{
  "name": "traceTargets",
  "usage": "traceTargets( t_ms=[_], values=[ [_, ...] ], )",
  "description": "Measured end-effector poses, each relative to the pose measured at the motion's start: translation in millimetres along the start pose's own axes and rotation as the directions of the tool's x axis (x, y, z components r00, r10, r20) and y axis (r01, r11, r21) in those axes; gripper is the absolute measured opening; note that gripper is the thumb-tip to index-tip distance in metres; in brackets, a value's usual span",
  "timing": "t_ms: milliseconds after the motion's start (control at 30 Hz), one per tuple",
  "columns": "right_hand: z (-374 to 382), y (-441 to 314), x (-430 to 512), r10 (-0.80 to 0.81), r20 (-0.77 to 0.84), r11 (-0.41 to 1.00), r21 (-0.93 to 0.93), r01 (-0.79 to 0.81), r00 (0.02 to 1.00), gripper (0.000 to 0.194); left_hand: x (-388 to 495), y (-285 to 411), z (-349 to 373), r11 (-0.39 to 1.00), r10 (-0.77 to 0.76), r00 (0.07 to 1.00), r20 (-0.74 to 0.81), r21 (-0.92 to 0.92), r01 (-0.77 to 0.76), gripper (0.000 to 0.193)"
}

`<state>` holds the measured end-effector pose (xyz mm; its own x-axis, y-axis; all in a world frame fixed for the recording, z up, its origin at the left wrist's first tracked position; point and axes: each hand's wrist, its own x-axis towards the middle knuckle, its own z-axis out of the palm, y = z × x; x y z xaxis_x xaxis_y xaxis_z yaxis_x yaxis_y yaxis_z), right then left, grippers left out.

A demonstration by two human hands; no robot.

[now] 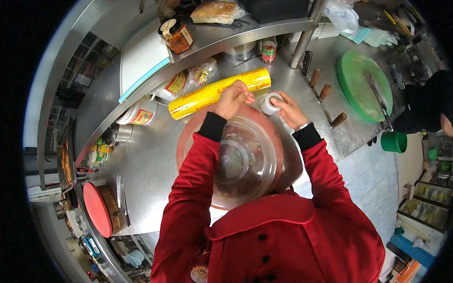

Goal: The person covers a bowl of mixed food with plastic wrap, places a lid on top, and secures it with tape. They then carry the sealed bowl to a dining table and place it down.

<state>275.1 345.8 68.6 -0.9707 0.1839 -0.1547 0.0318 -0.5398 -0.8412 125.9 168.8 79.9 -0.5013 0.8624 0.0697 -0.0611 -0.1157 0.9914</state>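
My right hand (292,109) grips a small roll of clear film (271,103), its thumb at the cardboard core. Left of it, my left hand (233,99) has its fingers curled together above a long yellow printed roll (198,95); whether it pinches a film end cannot be made out. Below both hands, a clear plastic lid or bowl (262,152) covers food that shows dimly through it. A round reddish board or tray (187,138) lies beneath it on the steel counter (152,155). My left forearm hides part of the clear plastic.
At the right, a cleaver (377,92) rests on a green round chopping board (350,81), near wooden-handled knives (325,92). A white tub (141,113) and a red round board (95,208) are at the left. A steel shelf (226,35) crosses behind. Another person's dark sleeve (421,102) shows far right.
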Motion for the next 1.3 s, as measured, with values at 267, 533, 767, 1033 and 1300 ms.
traceTargets(
  t_ms=[267,533,767,1033,1300],
  values=[
    [-17.3,19.3,19.3,0.152,0.152,0.867,-0.495,-0.058,0.977,0.03,-46.0,-10.1,-68.4,0.988,-0.032,0.995,-0.092,0.15,0.046,0.01],
    [-16.3,2.0,0.5,0.301,0.257,0.835,-0.536,-0.123,0.918,0.032,-95.3,-15.2,-94.1,0.982,-0.066,0.973,-0.221,0.158,0.102,0.003],
    [-26.9,-5.2,-18.1,0.397,0.311,0.784,-0.604,-0.143,0.863,0.03,-119.1,-19.4,-98.8,0.987,-0.161,0.955,-0.249,-0.031,0.159,0.004],
    [-37.6,-5.1,-79.5,0.439,0.278,0.791,-0.57,-0.221,0.854,0.035,-129.3,-8.1,-83.0,0.984,-0.049,0.953,-0.299,0.148,0.097,0.009],
    [6.1,40.3,-201.7,0.309,-0.05,0.828,-0.477,-0.295,0.95,0.055,-134.4,-21.3,-91.4,0.976,0.084,0.97,-0.227,0.217,-0.033,0.012]
  ],
)
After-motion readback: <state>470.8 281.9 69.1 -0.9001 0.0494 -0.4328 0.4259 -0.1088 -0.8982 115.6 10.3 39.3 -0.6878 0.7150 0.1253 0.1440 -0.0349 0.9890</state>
